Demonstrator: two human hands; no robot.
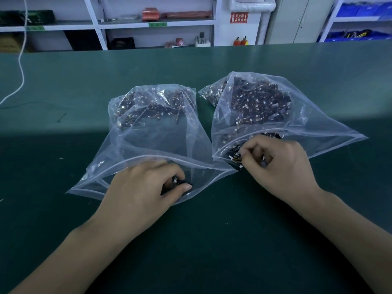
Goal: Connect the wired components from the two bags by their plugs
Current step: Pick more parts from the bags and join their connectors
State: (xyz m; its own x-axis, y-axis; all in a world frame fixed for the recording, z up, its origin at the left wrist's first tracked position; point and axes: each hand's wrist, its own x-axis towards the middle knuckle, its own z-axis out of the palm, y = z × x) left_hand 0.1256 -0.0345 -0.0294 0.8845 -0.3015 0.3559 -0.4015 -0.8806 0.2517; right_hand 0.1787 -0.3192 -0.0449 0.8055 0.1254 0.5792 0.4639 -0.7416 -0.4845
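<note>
Clear plastic bags sit open-mouthed toward me on the green table (212,240) for short reaches. My left hand (148,187) pinches a dark component (180,184) inside the left bag (135,145); my right hand (277,164) pinches a wired component (235,158) at the right bag (307,128) mouth, one each for mating plugs.

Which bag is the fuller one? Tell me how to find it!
On the green table lie two clear plastic bags with open mouths facing the person. Look at the right bag, where the right hand pinches a small wired part at its mouth. Its dark pile of parts is bigger and denser than the left bag's.
</note>
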